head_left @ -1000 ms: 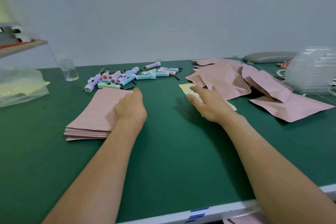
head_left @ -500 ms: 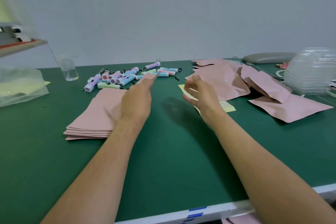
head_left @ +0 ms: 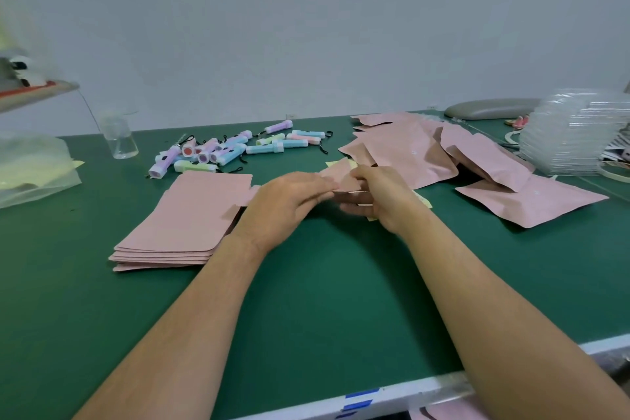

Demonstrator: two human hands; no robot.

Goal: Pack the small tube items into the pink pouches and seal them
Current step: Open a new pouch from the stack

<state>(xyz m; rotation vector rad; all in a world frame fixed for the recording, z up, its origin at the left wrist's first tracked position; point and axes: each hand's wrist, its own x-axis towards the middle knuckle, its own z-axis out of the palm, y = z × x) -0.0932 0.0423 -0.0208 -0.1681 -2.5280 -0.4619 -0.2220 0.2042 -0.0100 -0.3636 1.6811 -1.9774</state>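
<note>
Both hands meet over the middle of the green table [head_left: 327, 283] on one pink pouch [head_left: 341, 174]. My left hand [head_left: 286, 201] pinches its left side and my right hand [head_left: 381, 194] grips its right side, holding it just above the table. A flat stack of empty pink pouches [head_left: 184, 215] lies left of my left hand. Several pastel tube items [head_left: 225, 150] with black loops are scattered behind the stack. Filled pink pouches [head_left: 477, 164] are heaped to the right. Whether the held pouch contains anything is hidden.
A clear cup [head_left: 119, 140] stands at the back left beside a translucent bag [head_left: 34, 174]. A stack of clear plastic trays [head_left: 576, 136] and a grey pad [head_left: 491, 109] sit at the back right. Yellow paper [head_left: 422, 201] lies under my right hand. The table's white front edge [head_left: 409, 389] runs below.
My left hand left the pouch stack and moved right. My right hand lifted off the yellow paper. Both now hold one pink pouch between them.
</note>
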